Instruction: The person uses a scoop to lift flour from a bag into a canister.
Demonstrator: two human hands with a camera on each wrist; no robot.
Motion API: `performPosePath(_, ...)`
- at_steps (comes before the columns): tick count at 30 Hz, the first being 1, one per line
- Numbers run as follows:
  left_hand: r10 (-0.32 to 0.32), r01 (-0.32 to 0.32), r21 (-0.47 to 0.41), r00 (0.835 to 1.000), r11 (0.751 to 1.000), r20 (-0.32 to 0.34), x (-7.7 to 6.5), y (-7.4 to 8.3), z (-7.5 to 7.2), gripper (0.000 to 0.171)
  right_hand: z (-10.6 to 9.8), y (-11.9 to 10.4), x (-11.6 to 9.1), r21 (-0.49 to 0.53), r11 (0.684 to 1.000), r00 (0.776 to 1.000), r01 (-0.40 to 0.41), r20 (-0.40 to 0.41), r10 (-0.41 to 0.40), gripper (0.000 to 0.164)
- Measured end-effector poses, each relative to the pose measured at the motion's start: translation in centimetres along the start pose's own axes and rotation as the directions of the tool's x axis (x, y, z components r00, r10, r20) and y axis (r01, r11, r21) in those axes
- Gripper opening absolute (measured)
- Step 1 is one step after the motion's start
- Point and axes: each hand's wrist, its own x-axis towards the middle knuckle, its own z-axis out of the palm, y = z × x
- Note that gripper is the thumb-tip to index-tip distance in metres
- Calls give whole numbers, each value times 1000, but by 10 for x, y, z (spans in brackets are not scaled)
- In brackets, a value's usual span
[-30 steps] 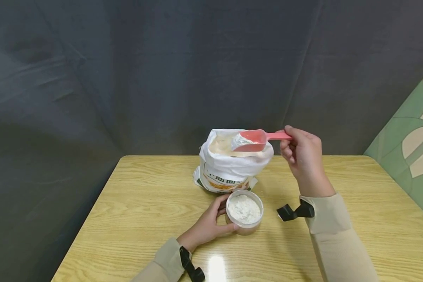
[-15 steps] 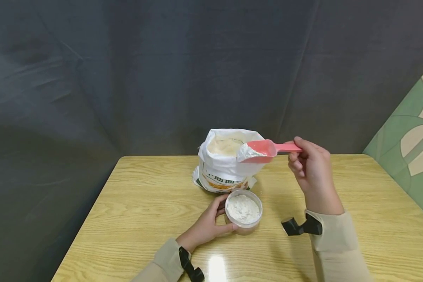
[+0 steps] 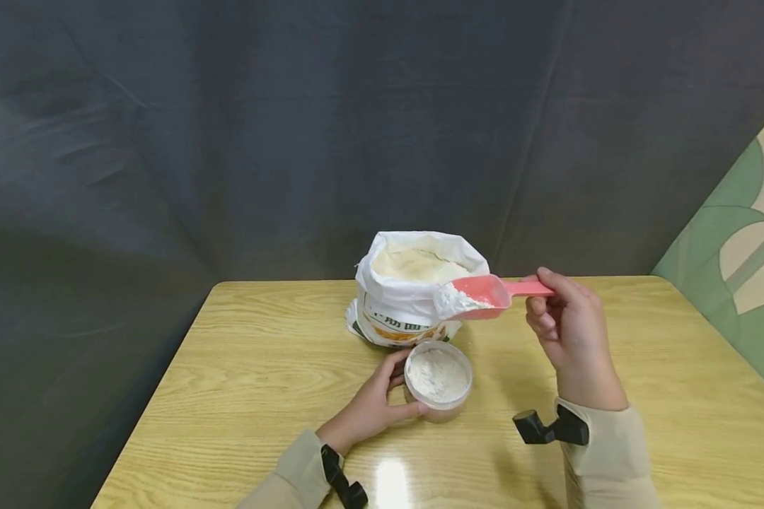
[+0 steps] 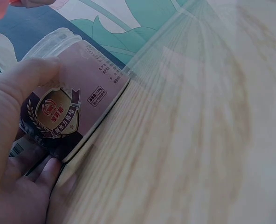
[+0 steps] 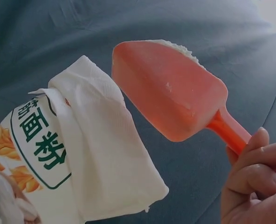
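Observation:
My right hand (image 3: pixel 576 325) pinches the handle of a pink scoop (image 3: pixel 495 308), which carries a heap of white flour (image 3: pixel 456 300). In the head view the scoop overlaps the front right rim of an open white flour bag (image 3: pixel 397 290). The right wrist view shows the scoop's rounded underside (image 5: pixel 168 93) beside the bag's folded-down top. My left hand (image 3: pixel 372 413) curls round a round clear jar (image 3: pixel 438 406) on the table, its thumb along the near side. Flour fills the jar close to its rim. A pink label (image 4: pixel 89 74) with a dark emblem wraps its side.
The bag stands just behind the jar on a wooden table (image 3: pixel 248 375). A dark curtain (image 3: pixel 356 127) hangs behind the far edge and at the left. Right of it is a green and beige patterned panel (image 3: pixel 738 240). Black straps (image 3: pixel 550 428) sit on both wrists.
My right hand has brought the loaded scoop from over the bag's mouth toward me and slightly right, lower in the head view. The left hand has kept hold of the jar in nearly the same place.

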Motion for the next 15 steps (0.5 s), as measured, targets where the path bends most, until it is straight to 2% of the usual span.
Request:
performPosePath(6,16,-16,1,1000,1000,-3,2,-2,1,85,-9,1,1,-56,998,998,-13,65,17,52)
performPosePath(10,2,-2,4,1000,1000,-6,2,-2,1,86,-17,4,5,-129,990,987,-63,141,81,54)
performPosePath(15,13,-12,3,1000,1000,-14,1,-3,0,85,-25,10,11,-214,971,967,-102,206,147,54)
